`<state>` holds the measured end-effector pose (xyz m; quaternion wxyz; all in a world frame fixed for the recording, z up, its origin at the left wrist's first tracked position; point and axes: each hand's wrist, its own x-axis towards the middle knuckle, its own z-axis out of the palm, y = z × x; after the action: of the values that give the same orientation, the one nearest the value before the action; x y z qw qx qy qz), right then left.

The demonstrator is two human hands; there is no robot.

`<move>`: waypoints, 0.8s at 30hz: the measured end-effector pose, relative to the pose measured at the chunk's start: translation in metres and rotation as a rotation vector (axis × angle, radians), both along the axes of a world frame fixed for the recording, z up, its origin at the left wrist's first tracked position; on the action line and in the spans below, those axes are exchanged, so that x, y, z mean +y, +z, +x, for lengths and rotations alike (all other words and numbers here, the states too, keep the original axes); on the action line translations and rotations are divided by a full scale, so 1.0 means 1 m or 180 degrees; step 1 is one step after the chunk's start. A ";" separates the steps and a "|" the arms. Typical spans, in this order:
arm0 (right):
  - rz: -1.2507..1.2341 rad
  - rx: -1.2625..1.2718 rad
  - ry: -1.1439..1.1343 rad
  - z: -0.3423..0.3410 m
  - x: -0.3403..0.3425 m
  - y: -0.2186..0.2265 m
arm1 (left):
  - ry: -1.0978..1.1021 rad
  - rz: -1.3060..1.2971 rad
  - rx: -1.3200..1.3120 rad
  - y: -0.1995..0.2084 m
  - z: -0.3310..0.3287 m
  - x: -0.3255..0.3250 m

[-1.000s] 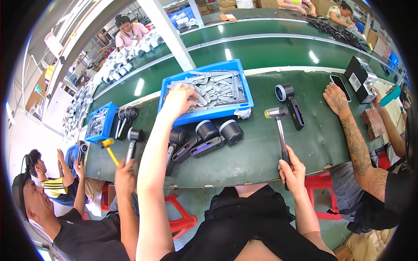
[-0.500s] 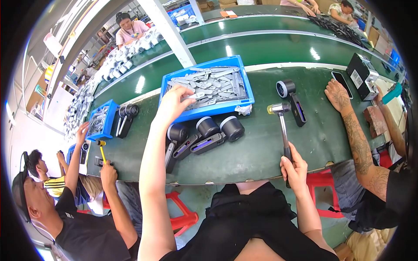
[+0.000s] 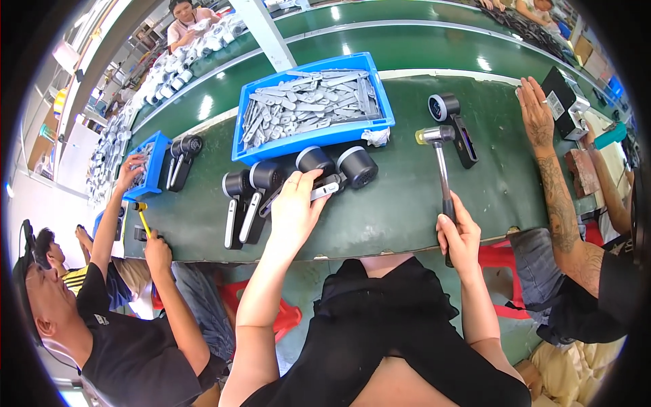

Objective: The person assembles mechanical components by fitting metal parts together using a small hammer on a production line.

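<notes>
My left hand (image 3: 293,209) pinches a slim light-grey plastic strip (image 3: 325,192) over the handle of one black handheld device (image 3: 315,160). The fingers partly hide that handle. Several such devices, each with a drum-shaped head, lie in a row; the two leftmost (image 3: 236,184) have light-grey strips along their handles. My right hand (image 3: 461,234) is closed round the black grip of a hammer (image 3: 443,173) with a metal shaft and a yellowish face, held upright above the table. Behind the row stands a blue bin (image 3: 315,144) heaped with grey strips.
Another black device (image 3: 466,142) lies beyond the hammer head. To the right are a co-worker's tattooed arm (image 3: 559,197) and a black box (image 3: 564,102). On the left a co-worker holds a yellow hammer (image 3: 142,211) near a small blue bin (image 3: 154,161). A green conveyor (image 3: 407,41) runs behind.
My left hand has come from the bin down to the row of devices with a grey strip. My right hand still holds the hammer. The view has shifted slightly.
</notes>
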<state>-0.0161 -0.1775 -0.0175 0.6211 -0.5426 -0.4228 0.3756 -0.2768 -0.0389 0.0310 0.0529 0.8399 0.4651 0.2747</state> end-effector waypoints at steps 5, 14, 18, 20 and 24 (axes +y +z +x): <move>-0.0016 0.0065 0.0073 -0.001 -0.005 0.000 | 0.0030 -0.0072 -0.0020 -0.004 0.006 -0.003; -0.0077 0.0005 0.0224 -0.005 -0.024 -0.003 | 0.0215 0.0453 -0.0288 -0.010 0.029 -0.031; -0.0202 -0.0143 0.0263 -0.005 -0.027 -0.001 | 0.0087 0.0491 -0.0353 -0.019 0.028 -0.027; -0.0227 -0.0137 0.0267 -0.006 -0.028 0.000 | 0.0139 0.0484 -0.0444 -0.020 0.030 -0.027; -0.0238 -0.0129 0.0277 -0.008 -0.029 0.003 | 0.0197 0.0525 -0.0571 -0.022 0.030 -0.024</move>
<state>-0.0239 -0.2061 -0.0150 0.5748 -0.5540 -0.4442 0.4067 -0.2470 -0.0630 0.0087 0.0166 0.7987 0.4600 0.3875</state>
